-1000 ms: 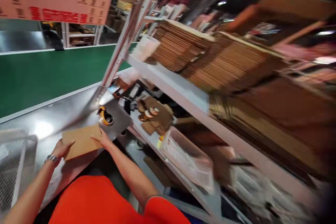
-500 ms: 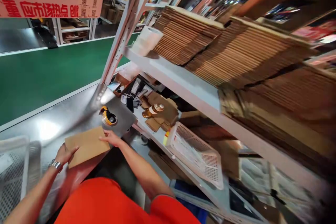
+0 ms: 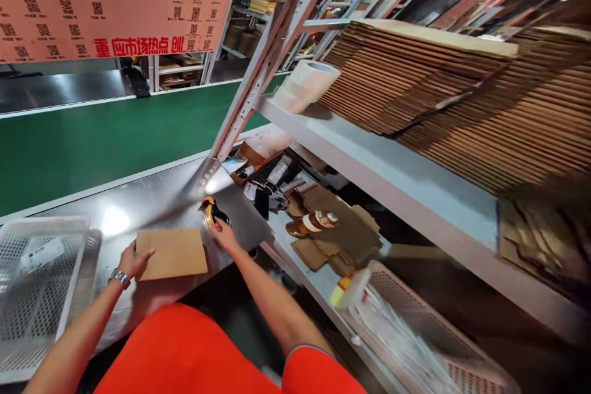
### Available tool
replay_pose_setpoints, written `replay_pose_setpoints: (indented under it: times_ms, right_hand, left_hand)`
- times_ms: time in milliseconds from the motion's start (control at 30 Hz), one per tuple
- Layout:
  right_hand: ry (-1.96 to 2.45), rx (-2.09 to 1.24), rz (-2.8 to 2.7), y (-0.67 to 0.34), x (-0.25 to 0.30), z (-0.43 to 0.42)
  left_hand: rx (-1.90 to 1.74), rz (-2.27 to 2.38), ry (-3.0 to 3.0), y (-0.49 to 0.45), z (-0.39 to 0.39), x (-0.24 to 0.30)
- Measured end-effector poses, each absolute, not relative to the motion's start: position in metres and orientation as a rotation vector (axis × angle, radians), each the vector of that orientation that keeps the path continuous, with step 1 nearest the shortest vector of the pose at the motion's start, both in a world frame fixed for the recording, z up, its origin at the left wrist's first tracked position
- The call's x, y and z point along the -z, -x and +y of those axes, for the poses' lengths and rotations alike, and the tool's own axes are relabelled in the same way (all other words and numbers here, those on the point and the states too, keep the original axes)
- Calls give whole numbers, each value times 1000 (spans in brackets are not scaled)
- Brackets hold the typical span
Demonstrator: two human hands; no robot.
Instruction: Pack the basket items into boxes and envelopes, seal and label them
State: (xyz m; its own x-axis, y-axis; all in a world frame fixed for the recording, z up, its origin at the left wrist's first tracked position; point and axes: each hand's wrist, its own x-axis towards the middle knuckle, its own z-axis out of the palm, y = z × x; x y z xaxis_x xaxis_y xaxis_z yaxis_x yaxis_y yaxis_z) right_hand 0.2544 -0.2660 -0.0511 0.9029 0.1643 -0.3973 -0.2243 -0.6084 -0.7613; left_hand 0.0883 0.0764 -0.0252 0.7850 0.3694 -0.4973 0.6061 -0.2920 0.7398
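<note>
My left hand (image 3: pixel 133 260), with a metal watch on the wrist, grips the left edge of a flat-looking brown cardboard box (image 3: pixel 173 253), thumb on top. The box is over the front of the shiny metal table (image 3: pixel 157 203). To its upper right, my right hand (image 3: pixel 222 235) has its fingers closed at a black and yellow tape dispenser (image 3: pixel 211 210). The dispenser stands on the table, and my fingers partly cover its lower side.
A white perforated basket (image 3: pixel 76 277) stands at left, holding a labelled packet. Behind the table runs a green conveyor belt (image 3: pixel 115 141). On the right, shelves carry cardboard stacks (image 3: pixel 415 86), a tape roll (image 3: pixel 309 83), a bottle (image 3: pixel 311 223) and another basket (image 3: pixel 434 314).
My right hand has let go of the cardboard box and moved up to the tape dispenser. The left hand keeps its hold on the box. The view has swung left.
</note>
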Motion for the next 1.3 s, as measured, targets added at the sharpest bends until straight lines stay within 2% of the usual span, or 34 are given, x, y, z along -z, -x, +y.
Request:
replay_pose_setpoints:
  times_ms: [100,267,400,567,633,767,967,1167,1300]
  right_hand:
    - [2376,-448,2,-268,62,-262]
    - [2536,-497,-105,-290,73,-256]
    - [2394,-516,-172,-307,52,-276]
    - [1639,-424,-104,-286,-2,-299]
    - [1500,-445,-41,-265,-17,-294]
    - [1528,-611,-9,-225,-21,-268]
    - [1543,-551,28,-218,-9,-259]
    - [1586,-522,36,-215,-9,-262]
    - [1636,-520,-2,-212,-11,-261]
  left_hand:
    - [237,742,-1925,-89,71,27]
    - [168,681,-1874,-106,54,29]
    - [135,640,-1837,-130,38,30]
    - [205,603,-1778,-164,20,24]
    - [237,583,-1734,-174,16,20]
    - [258,552,-1718,-181,13,14]
    - [252,612,-1819,-179,14,-2]
    - [-94,840,-1842,-178,-9,-23]
    - [206,819,-1492,-186,-36,-33]
